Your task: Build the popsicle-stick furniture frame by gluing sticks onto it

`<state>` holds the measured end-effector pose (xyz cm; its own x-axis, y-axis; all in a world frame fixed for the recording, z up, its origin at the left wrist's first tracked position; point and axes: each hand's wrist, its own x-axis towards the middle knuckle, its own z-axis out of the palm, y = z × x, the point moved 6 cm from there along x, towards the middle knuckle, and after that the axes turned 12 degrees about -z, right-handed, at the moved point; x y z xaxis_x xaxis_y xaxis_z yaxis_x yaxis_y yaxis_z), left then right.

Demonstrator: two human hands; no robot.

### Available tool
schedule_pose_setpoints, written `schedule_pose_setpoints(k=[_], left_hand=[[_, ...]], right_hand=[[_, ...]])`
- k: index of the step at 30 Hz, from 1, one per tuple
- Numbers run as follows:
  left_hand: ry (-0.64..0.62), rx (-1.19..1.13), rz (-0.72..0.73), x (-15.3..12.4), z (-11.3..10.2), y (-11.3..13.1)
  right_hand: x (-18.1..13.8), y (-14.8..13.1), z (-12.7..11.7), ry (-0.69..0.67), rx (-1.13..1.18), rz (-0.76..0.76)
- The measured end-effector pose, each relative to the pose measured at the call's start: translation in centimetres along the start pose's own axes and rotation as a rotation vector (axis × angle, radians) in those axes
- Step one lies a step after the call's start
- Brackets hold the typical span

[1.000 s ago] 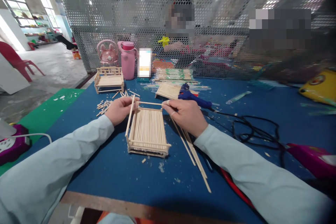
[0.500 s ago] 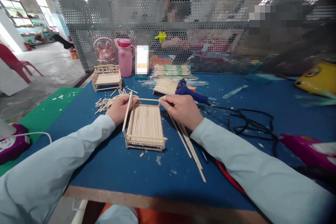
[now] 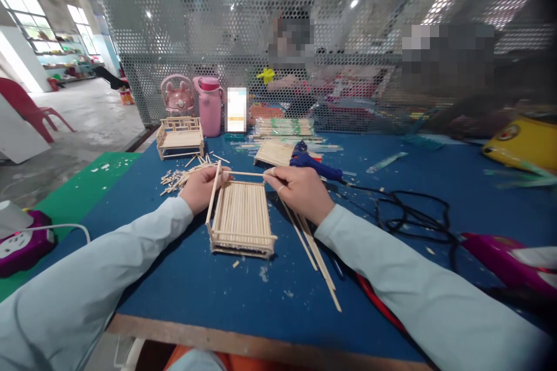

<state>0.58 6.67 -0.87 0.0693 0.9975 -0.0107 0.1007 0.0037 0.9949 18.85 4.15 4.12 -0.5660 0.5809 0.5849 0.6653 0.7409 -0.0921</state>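
Observation:
A thin wooden stick [image 3: 246, 174] runs level across the far end of a small model bench [image 3: 242, 208] made of pale sticks. My left hand [image 3: 200, 189] pinches the stick's left end, its fingertips partly hidden behind the bench's raised side rail [image 3: 213, 197]. At the other end, the thumb and fingers of my right hand [image 3: 304, 190] grip the same stick close to the bench's far right corner. Under my right wrist lie several long loose sticks [image 3: 319, 255], slanting toward the table's front edge.
Beyond the bench are a blue glue gun [image 3: 315, 163] with a looping black cord [image 3: 409, 194], a flat stick panel [image 3: 274, 152] and packed sticks [image 3: 284, 127]. Short offcuts [image 3: 174, 179], another model bench [image 3: 180, 138] and a pink bottle [image 3: 210, 107] stand left. A person sits behind the mesh [image 3: 243, 29].
The camera view has tilted up a little, so everything sits lower in the picture. Both hands keep their hold on the stick, with barely any movement against the bench.

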Motion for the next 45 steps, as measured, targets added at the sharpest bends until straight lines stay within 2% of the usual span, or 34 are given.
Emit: schedule_pose_setpoints(k=[7, 16, 26, 31, 38, 45], left_hand=[[-0.012, 0.101, 0.068, -0.16, 0.06, 0.31], [-0.061, -0.013, -0.005, 0.08, 0.14, -0.49], [0.008, 0.059, 0.047, -0.24, 0.12, 0.11], [-0.008, 0.04, 0.029, -0.15, 0.2, -0.25], [0.023, 0.129, 0.062, -0.27, 0.28, -0.08], [0.022, 0.036, -0.009, -0.24, 0.69, -0.19]], right_hand=[[-0.06, 0.06, 0.1, -0.004, 0.006, -0.003], [-0.02, -0.08, 0.13, -0.005, -0.018, -0.03], [-0.18, -0.08, 0.17, 0.002, -0.008, -0.033], [-0.1, -0.06, 0.2, -0.002, -0.009, -0.028], [-0.25, 0.08, 0.19, 0.014, -0.022, -0.041], [-0.17, -0.06, 0.09, 0.033, -0.054, -0.058]])
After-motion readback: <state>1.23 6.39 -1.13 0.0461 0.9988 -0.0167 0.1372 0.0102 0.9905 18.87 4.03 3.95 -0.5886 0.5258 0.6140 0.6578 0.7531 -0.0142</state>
